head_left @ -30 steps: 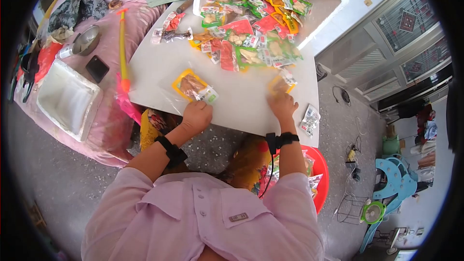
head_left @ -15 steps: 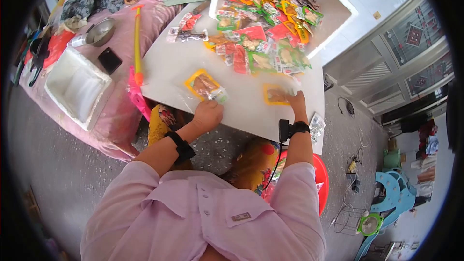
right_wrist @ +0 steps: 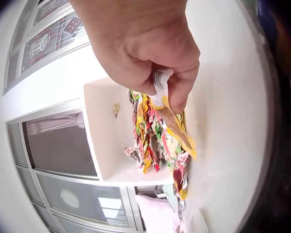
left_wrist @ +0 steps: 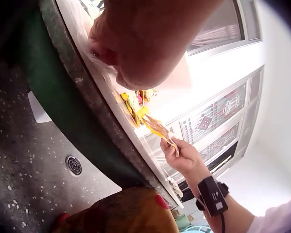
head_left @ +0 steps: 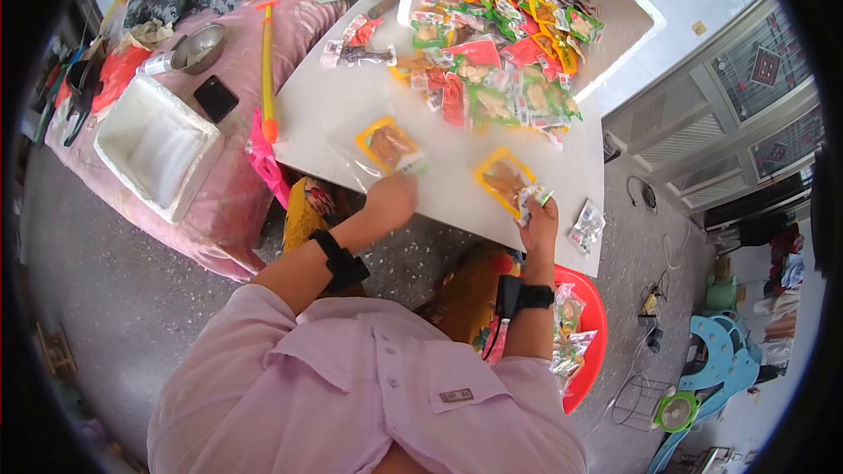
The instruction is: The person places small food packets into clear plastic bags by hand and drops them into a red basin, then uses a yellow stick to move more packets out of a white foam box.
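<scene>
My right hand point(head_left: 539, 224) pinches one end of a yellow-edged food packet point(head_left: 503, 181) between thumb and fingers; brown food shows through its clear window. In the right wrist view the packet point(right_wrist: 173, 127) hangs out from the fingertips over the table. Near the table's front edge, my left hand point(head_left: 392, 200) is curled on a clear plastic bag point(head_left: 356, 167). A second yellow-edged packet point(head_left: 386, 144) lies at that bag, just beyond the left knuckles. The left fingertips are largely hidden in the head view.
A foam box point(head_left: 650, 25) on its side spills a heap of packets point(head_left: 492, 79) onto the white table point(head_left: 325, 92). A silver packet point(head_left: 587, 226) lies at the right edge. Below stands a red basin point(head_left: 597, 333) with packets. Left is a pink-covered bed point(head_left: 237, 61) with a foam tray point(head_left: 158, 149).
The right hand has drawn its packet toward the body and tilted it. The left hand stays by its packet at the front edge. The head view has shifted slightly.
</scene>
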Motion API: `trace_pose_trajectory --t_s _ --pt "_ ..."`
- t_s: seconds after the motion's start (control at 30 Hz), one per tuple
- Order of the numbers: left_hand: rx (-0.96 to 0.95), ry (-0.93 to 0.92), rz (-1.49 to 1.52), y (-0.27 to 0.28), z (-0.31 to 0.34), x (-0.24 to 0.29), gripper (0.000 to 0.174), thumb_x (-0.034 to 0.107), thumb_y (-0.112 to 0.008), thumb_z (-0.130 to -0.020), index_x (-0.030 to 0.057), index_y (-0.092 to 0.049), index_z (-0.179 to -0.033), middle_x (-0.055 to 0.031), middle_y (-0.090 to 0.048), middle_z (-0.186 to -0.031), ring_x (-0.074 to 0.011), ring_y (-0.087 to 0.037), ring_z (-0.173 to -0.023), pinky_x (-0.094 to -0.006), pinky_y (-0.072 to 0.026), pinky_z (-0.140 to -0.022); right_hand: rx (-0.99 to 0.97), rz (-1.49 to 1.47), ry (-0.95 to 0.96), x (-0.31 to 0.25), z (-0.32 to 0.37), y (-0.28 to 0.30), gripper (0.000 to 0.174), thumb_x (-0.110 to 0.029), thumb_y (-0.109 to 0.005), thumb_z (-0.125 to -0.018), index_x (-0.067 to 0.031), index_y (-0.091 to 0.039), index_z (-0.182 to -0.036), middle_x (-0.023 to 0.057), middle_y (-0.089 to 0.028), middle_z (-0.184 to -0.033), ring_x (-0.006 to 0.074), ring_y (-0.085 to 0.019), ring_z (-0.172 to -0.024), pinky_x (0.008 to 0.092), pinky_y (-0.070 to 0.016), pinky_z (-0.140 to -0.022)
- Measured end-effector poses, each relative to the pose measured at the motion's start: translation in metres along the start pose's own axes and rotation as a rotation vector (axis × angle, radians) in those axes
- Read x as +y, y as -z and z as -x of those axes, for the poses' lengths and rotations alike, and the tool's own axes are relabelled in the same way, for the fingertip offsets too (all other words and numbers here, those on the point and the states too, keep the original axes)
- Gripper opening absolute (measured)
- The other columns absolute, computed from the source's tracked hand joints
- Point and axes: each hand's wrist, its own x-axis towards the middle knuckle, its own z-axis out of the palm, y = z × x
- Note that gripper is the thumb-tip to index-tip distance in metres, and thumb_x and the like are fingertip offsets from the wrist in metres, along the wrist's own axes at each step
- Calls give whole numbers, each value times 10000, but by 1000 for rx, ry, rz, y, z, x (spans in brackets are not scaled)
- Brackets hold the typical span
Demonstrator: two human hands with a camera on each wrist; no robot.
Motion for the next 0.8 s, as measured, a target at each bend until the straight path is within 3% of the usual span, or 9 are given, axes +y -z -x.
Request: trace_pose_trajectory --t_s 0.13,0.33,0.6,0.7,0.8 --pt "-9 14 103 3 -11 9 147 154 -442 -743 21 -504 -756 -178 -513 -744 -343 -514 -728 -442 -412 -628 -86 -116 0 19 34 -20 180 28 -445 -786 -14 -519 -944 62 -567 -867 155 -558 -773 270 -466 -689" --pt "96 14 152 -3 -17 21 100 130 -479 -734 30 -476 -726 -167 -516 -711 -355 -507 -704 -433 -406 -600 -148 -146 -1 33 64 -54 175 34 -439 -787 0 -522 -937 66 -571 -867 152 -557 -769 264 -456 -697" --pt "55 -45 -13 -4 -9 34 98 145 -502 -723 49 -481 -717 -140 -507 -700 -329 -522 -644 -423 -422 -545 -140 -225 -236 35 68 -75 161 -8 -452 -790 -1 -497 -944 93 -572 -844 194 -575 -684 299 -486 -559" --pt "47 -76 35 6 -8 42 101 147 -504 -719 49 -485 -706 -136 -511 -695 -324 -528 -636 -421 -427 -535 -218 -230 -280 52 51 -78 141 -43 -464 -804 -56 -509 -936 61 -575 -842 183 -574 -685 295 -469 -491" --pt "88 -106 -36 6 -7 43 101 146 -503 -716 46 -493 -703 -135 -517 -698 -320 -533 -634 -421 -430 -535 -168 -225 -339 57 45 -99 166 -37 -456 -802 -54 -496 -962 60 -568 -842 176 -567 -677 287 -461 -489"
